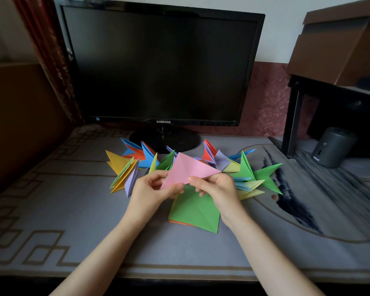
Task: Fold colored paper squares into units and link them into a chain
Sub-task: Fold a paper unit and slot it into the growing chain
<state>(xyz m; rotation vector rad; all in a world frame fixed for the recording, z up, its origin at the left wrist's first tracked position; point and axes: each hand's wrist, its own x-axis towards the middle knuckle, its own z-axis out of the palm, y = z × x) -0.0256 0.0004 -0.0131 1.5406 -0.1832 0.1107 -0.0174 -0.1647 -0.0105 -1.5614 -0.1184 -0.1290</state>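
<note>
— Both hands on it?
— Yes: the left hand (152,189) and right hand (218,186) each pinch the near edge of the creased pink paper sheet (186,169), which is raised over the stack of green paper squares (195,210).
— And the chain?
— The chain of folded multicoloured paper units (247,169) lies just behind, running left to right.

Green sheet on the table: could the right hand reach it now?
Likely yes: the green sheet lies mostly uncovered close by the right hand, though that hand is pinching the pink paper.

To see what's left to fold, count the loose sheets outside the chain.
3 visible: pink sheet held by left hand and right hand; green sheet flat on the mat; orange sheet edge under it. More may be hidden beneath.
</note>
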